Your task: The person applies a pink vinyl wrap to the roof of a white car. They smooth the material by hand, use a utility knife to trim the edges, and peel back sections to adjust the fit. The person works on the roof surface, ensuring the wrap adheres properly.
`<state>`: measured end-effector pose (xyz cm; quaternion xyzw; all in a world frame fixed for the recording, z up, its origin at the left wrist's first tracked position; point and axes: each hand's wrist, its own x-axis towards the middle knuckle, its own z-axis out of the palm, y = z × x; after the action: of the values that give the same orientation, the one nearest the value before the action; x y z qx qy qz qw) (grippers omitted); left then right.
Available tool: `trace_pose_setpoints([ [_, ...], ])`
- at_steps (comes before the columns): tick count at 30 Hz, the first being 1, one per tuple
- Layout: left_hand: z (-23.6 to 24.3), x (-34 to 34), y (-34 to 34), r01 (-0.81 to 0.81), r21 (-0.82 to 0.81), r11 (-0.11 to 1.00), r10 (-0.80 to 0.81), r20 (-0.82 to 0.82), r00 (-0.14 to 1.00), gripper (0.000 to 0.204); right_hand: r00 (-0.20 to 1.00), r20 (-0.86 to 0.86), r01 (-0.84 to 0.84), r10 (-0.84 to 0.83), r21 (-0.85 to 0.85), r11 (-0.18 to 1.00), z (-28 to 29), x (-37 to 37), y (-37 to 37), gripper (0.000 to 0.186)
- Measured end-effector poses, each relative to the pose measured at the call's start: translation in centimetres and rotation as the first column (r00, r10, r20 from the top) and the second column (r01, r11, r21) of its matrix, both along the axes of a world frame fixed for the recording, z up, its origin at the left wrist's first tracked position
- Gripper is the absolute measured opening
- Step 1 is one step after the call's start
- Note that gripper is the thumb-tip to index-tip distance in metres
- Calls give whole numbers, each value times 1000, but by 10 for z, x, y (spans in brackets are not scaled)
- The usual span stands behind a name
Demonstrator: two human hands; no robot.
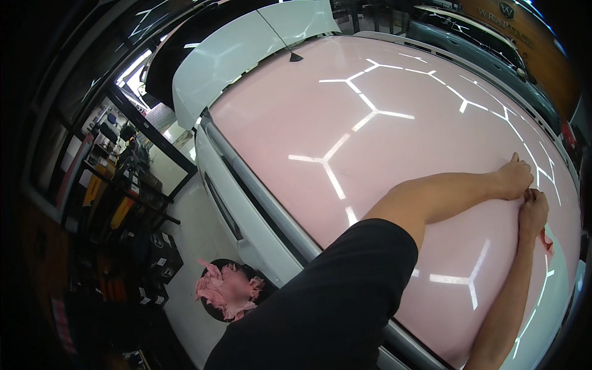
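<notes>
Head view: near end of the roof (541, 330), with a pale green strip (553, 296) beside the pink film (394, 154) and a small pink flap (547, 242) along the border, next to the right hand (534, 213). Fingers curled inward there, likewise on the left hand (513, 177), with knuckles nearly meeting; cannot fairly tell, at such small scale, whether pinching film. Probably best to keep both grips close, tension even and low. Beyond, film spread smoothly toward the roof's far edge, by the antenna (295, 57).
</notes>
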<state>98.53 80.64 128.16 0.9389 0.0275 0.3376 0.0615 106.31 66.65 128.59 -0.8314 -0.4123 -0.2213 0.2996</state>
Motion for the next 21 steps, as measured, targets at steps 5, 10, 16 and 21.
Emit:
trace_pose_setpoints([
  [5, 5, -11, -6, 0, 48, 999, 1, -27, 1000, 17, 997, -76, -16, 21, 61, 998, 1, -6, -5, 23],
  [10, 10, -15, -13, 21, 75, 997, -27, 81, 996, 16, 989, -129, -57, 73, 119, 991, 7, -11, -11, 22],
  [16, 10, -13, -12, 4, 97, 995, -17, 128, 992, 20, 984, -170, -30, 54, 141, 990, 8, -13, -10, 24],
  [21, 7, -12, 0, -35, 198, 980, -6, 199, 980, 16, 954, -280, 40, -109, -242, 969, 35, -8, 5, 29],
])
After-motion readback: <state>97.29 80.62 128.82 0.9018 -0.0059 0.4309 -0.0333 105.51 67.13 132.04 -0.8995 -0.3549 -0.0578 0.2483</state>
